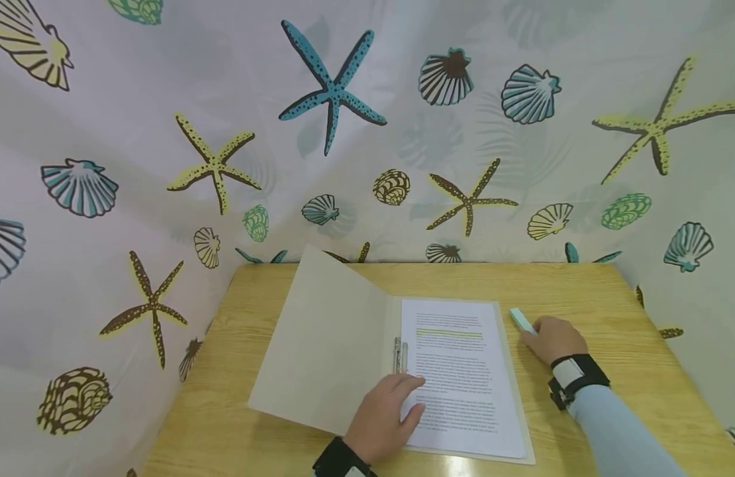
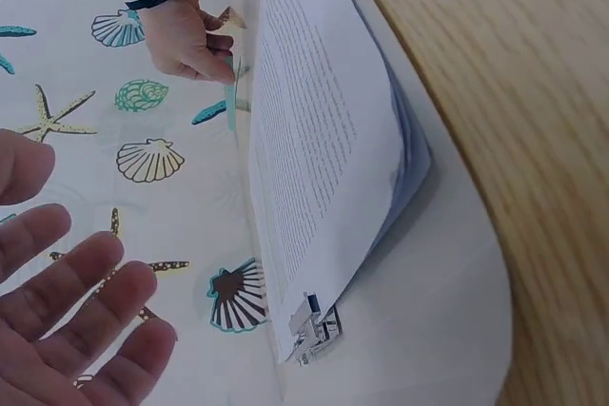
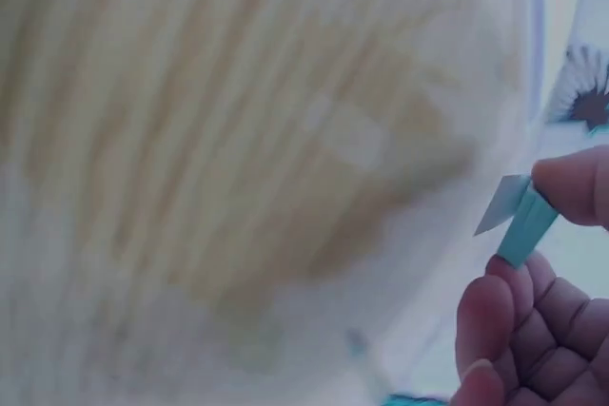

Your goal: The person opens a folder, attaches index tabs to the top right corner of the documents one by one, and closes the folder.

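An open cream folder [image 1: 338, 331] lies on the table, its cover raised at the left. Printed pages [image 1: 457, 404] are in it, with a metal clip [image 1: 400, 354] at their left edge; yellow-green highlighting marks lines near the top. My left hand [image 1: 385, 417] is over the pages' lower left, below the clip, fingers relaxed and apart, holding nothing. Right of the folder, my right hand [image 1: 555, 339] pinches a flat mint-green stick [image 1: 522, 320] between thumb and fingers. In the right wrist view a pale flap [image 3: 502, 204] shows beside the mint-green stick [image 3: 528, 227].
The wooden table [image 1: 630, 331] extends on both sides of the folder. A white curtain [image 1: 355, 218] printed with shells and starfish surrounds its back and sides. Black straps [image 1: 581, 377] are around both wrists.
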### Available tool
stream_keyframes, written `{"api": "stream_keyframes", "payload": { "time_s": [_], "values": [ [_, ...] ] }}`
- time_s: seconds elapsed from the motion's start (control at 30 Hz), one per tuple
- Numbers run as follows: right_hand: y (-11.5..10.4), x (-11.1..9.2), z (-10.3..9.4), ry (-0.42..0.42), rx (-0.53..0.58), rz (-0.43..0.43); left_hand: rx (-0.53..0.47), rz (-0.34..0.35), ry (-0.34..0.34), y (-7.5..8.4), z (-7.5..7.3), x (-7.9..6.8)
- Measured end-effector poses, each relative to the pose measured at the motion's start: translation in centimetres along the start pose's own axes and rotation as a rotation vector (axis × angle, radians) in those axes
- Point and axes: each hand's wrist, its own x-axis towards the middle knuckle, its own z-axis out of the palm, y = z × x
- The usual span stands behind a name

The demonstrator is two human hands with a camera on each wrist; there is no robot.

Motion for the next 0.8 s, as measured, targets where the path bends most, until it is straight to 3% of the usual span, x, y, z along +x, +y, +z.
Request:
{"api": "stream_keyframes", "payload": {
  "time_s": [0.13, 0.3, 0.4, 0.7, 0.8],
  "values": [
    [-2.8, -1.6, -0.2, 0.04, -0.003, -0.121, -0.149, 0.0, 0.078, 0.1, -0.3, 0.1],
    [-6.3, -3.9, -0.2, 0.117, -0.039, -0.308, -0.375, -0.124, 0.142, 0.0, -0.4, 0.5],
    [-7.9, -5.2, -0.2, 0.17, -0.059, -0.405, -0.461, -0.195, 0.166, 0.0, -0.5, 0.9],
    [-11.7, -8.2, -0.5, 0.33, -0.045, -0.728, -0.6, -0.423, 0.092, 0.0, -0.8, 2.1],
    [-12.7, -8.8, -0.8, 0.341, -0.014, -0.82, -0.661, -0.489, 0.058, -0.1, -0.6, 2.5]
  ]
}}
